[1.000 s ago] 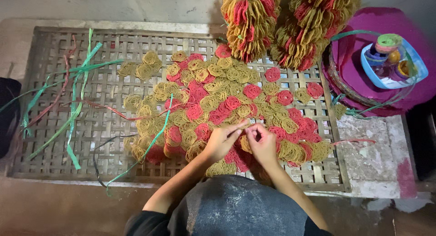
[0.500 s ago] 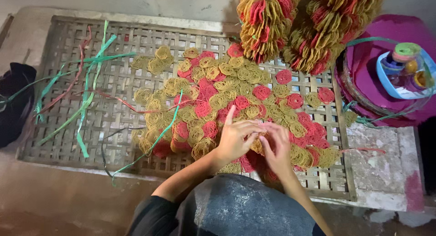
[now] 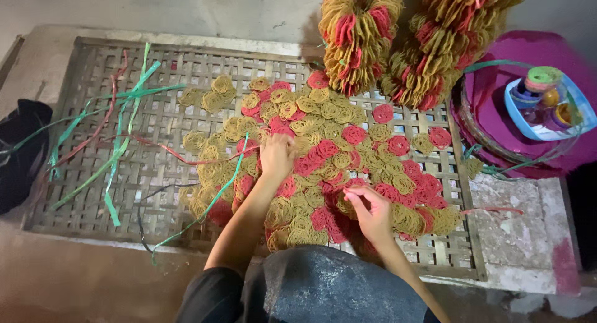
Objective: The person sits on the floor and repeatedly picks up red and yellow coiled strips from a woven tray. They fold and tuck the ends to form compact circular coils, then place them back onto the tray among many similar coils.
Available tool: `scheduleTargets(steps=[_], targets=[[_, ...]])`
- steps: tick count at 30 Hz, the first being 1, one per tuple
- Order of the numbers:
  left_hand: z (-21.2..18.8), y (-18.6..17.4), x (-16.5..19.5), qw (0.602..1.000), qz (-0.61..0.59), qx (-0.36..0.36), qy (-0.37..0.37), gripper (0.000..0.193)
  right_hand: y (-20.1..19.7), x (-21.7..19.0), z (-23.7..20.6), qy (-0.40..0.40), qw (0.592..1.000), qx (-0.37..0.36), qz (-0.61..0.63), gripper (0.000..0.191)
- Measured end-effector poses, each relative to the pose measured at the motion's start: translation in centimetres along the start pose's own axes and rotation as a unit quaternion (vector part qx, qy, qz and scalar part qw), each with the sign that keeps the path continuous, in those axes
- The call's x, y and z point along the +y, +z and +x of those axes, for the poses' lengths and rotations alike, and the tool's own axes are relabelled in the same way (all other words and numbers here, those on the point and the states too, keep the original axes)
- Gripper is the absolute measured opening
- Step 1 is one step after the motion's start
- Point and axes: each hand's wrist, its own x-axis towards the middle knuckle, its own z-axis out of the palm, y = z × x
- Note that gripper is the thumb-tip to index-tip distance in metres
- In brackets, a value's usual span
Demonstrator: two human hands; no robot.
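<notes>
On the woven bamboo tray (image 3: 155,121), left hand (image 3: 277,155) grips yellow-red coils (image 3: 323,155); right hand (image 3: 372,211) pinches one.

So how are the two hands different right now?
The left hand reaches far out over the woven tray, while the right hand is close to the body. The left hand lies palm down, pressing on the coils; the right hand is raised a little with bent fingers, seeming to pinch something too small to make out. Both are bare and over the same red and yellow pile.
</notes>
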Motion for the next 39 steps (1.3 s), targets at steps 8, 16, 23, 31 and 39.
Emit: scheduleTargets(steps=[8,16,23,31,39], targets=[[-3.2,1.5,1.5,0.849,-0.517,-0.096,-0.057,0.009,1.5,-0.3,1.0,0.042,0.994,0.001,-0.104,0.014],[-6.6,0.7,4.9,0.794,-0.594,-0.124,0.027,0.008,2.3,2.4,2.0,0.082,0.992,0.024,-0.097,0.012],[-7.8,-0.3,6.8,0.792,-0.581,-0.180,0.057,0.009,2.1,3.1,1.4,0.014,0.999,0.028,-0.017,0.011],[-8.0,-2.6,9.0,0.931,-0.337,-0.051,0.130,0.006,0.2,0.9,1.1,0.017,0.993,0.098,-0.071,0.018],[-5.9,-1.5,10.0,0.903,-0.349,-0.065,0.242,0.016,-0.5,1.4,1.2,-0.084,0.986,0.054,-0.134,0.011]])
